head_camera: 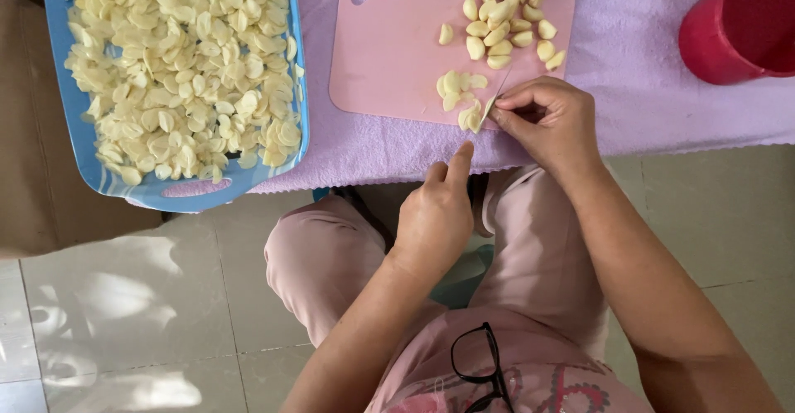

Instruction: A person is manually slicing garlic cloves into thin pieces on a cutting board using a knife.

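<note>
Left grip point(435, 214): loosely curled, holding nothing, index finger stretched toward the near edge of the pink cutting board point(389, 57), just short of the garlic slices point(460, 98).

Right grip point(551, 119): closed on a small knife point(490, 106), blade tip down among the slices at the board's near edge.

Nearest item: black-framed glasses point(480, 363), hung at the neck of the pink garment.

Tabletop: covered by a lilac towel point(646, 82).

Board, far right part: cluster of whole peeled garlic cloves point(505, 19).

Left of board: blue tray point(51, 65), heaped with sliced garlic point(182, 65), overhanging the tabletop's near edge.

Far right: red container point(737, 24), partly out of frame.
</note>
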